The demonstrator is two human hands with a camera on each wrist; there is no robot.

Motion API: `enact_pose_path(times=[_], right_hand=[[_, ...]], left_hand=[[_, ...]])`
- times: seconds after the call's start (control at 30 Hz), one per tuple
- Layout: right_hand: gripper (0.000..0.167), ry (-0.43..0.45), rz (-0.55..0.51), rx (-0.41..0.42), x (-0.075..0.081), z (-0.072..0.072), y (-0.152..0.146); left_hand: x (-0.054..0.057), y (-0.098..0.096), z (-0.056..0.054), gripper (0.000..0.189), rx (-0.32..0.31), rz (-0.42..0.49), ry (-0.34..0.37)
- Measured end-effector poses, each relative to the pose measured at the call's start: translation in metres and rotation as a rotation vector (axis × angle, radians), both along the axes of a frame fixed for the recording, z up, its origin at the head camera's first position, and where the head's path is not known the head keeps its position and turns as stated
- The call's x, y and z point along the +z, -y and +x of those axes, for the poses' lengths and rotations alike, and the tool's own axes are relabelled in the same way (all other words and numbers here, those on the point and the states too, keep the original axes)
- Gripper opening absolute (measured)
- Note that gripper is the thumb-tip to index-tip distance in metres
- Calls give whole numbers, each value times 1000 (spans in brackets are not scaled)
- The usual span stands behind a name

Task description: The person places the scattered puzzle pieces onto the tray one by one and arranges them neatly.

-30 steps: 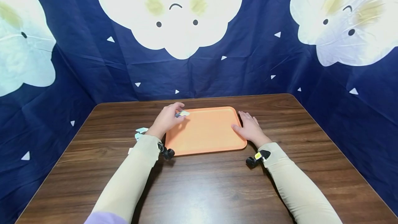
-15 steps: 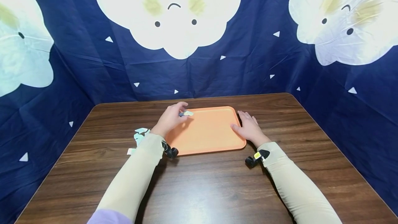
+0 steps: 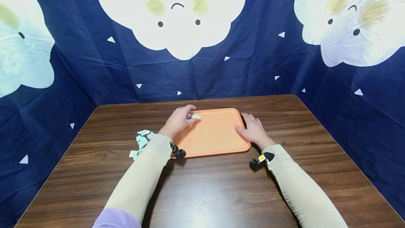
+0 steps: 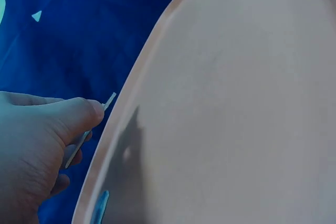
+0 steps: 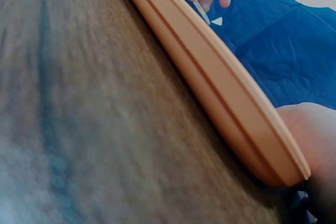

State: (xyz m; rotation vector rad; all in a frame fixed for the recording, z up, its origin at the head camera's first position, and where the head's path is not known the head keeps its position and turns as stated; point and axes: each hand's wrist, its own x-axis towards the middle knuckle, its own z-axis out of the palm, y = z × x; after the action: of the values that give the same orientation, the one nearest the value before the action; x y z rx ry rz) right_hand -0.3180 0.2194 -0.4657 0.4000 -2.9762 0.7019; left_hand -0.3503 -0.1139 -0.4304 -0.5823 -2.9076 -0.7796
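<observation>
My left hand (image 3: 178,120) is over the tray's far left part. Its thumb and fingers pinch a thin flat piece (image 3: 196,116) with pale, yellow and dark patches; in the left wrist view the piece (image 4: 77,148) shows edge-on. Under it lies an orange tray (image 3: 215,133), flat on the table. A light blue piece (image 4: 101,206) lies inside the tray's rim in the left wrist view, in the hand's shadow. My right hand (image 3: 254,132) holds the tray's right edge, thumb over the rim and fingers along the outside.
Several light blue flat pieces (image 3: 141,140) lie on the wooden table (image 3: 202,189) left of the tray, partly behind the left sleeve. A dark blue cloth (image 3: 202,80) with white clouds hangs around the table's far side and both flanks.
My left hand has moved right over the tray with the pinched piece, uncovering more of the light blue pieces at the left. The right hand and tray stay in place.
</observation>
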Motion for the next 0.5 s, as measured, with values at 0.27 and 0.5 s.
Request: enact_pose_path(times=[0.27, 0.5], right_hand=[[79, 3, -4, 3, 0, 1, -1], [78, 4, -7, 6, 0, 0, 1]], left_hand=[[-1, -7, 0, 52, 17, -50, 24], [-6, -7, -4, 51, -13, -74, 8]])
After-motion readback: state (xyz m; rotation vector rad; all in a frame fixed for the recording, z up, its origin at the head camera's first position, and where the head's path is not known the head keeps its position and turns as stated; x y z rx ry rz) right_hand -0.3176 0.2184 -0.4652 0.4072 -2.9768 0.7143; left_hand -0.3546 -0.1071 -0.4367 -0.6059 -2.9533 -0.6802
